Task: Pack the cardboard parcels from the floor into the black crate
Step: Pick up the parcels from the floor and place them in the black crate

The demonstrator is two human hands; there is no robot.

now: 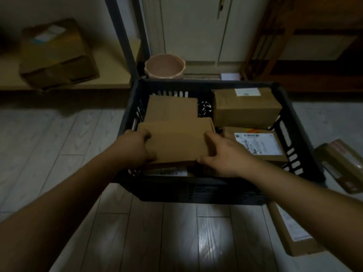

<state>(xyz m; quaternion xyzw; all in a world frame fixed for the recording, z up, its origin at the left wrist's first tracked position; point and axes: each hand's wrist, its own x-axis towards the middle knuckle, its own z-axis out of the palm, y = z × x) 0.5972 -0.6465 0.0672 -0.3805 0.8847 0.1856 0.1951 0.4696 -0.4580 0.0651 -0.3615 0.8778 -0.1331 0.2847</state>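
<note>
While a taped box [57,55] sits on the shelf at far left, my left hand [137,147] curls round the left edge of a flat cardboard parcel [176,142] and my right hand [222,154] clasps its right corner, in the left half of the black crate [196,191]. Two labelled parcels [245,108] fill its right half; two loose parcels [341,165] lie on the floor beside it.

Eight cardboard parcels [245,108], one black crate [196,191] and one pink pot [165,65]
</note>
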